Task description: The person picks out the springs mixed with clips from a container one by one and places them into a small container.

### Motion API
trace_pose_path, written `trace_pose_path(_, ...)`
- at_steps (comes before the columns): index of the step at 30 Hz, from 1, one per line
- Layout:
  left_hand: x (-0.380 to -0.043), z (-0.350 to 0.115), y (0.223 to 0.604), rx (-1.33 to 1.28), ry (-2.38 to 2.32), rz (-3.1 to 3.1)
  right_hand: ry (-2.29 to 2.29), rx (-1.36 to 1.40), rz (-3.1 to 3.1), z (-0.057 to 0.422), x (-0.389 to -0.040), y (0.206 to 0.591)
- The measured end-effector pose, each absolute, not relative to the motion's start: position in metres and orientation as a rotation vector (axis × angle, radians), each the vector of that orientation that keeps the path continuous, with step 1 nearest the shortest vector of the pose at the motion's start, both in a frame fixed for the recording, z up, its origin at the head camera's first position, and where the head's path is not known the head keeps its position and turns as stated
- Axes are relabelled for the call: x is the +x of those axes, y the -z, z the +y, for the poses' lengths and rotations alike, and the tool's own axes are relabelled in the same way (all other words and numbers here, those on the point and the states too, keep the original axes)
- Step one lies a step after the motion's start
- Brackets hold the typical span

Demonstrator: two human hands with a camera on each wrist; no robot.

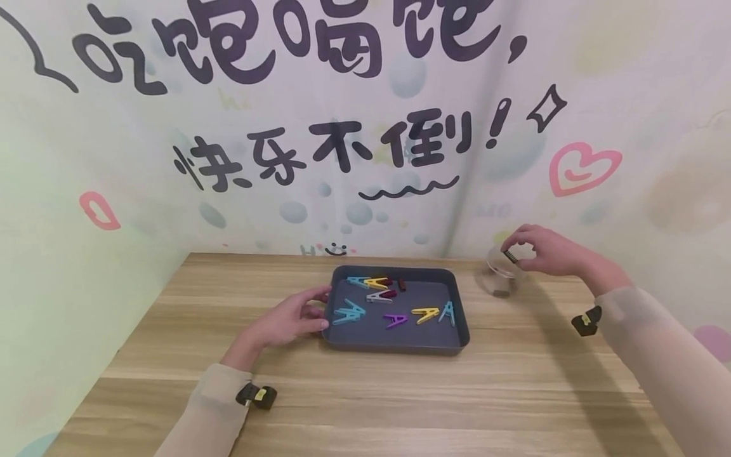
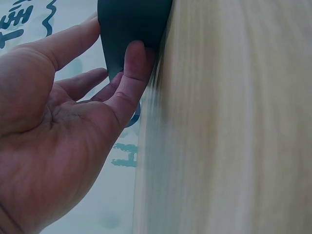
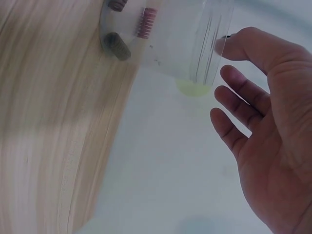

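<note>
My left hand (image 1: 288, 317) rests against the left wall of a dark grey tray (image 1: 394, 348), its fingertips and thumb touching the outside. Inside lie several plastic clothespins: purple (image 1: 395, 320), yellow (image 1: 425, 315), grey (image 1: 378, 297) and blue (image 1: 448, 313). My right hand (image 1: 545, 254) pinches a small dark spring (image 1: 511, 256) between thumb and fingers at the mouth of a clear round tub (image 1: 492, 279). In the right wrist view, the thumb is beside the tub's rim and the other fingers hang apart. Within the tub are a red spring (image 3: 146, 23) and dark greenish (image 3: 117, 46) and brownish pieces.
Small dark red pieces (image 1: 402, 285) also lie in the tray. The wooden table (image 1: 377, 400) backs onto a printed wall (image 1: 274, 235); the tub stands near that back edge, right of the tray.
</note>
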State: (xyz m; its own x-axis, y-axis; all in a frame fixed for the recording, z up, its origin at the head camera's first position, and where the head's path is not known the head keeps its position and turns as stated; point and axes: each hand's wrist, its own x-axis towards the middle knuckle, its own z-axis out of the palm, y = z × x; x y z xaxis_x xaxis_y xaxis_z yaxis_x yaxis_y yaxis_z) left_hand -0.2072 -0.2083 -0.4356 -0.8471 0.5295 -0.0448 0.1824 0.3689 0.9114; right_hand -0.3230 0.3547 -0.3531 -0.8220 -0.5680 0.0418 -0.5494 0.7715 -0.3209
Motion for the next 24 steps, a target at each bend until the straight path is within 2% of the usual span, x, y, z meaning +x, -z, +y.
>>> trace_pose_path(13, -0.207, -0.209, 0.437, 0.622, -1.46, 2.323, 0.526, -0.899, 2.932, 0.349, -0.321, 0.351)
trace_pose_path(24, -0.208, -0.209, 0.439, 0.634, -1.47, 2.315, 0.588, -0.983, 2.943, 0.319, -0.316, 0.347)
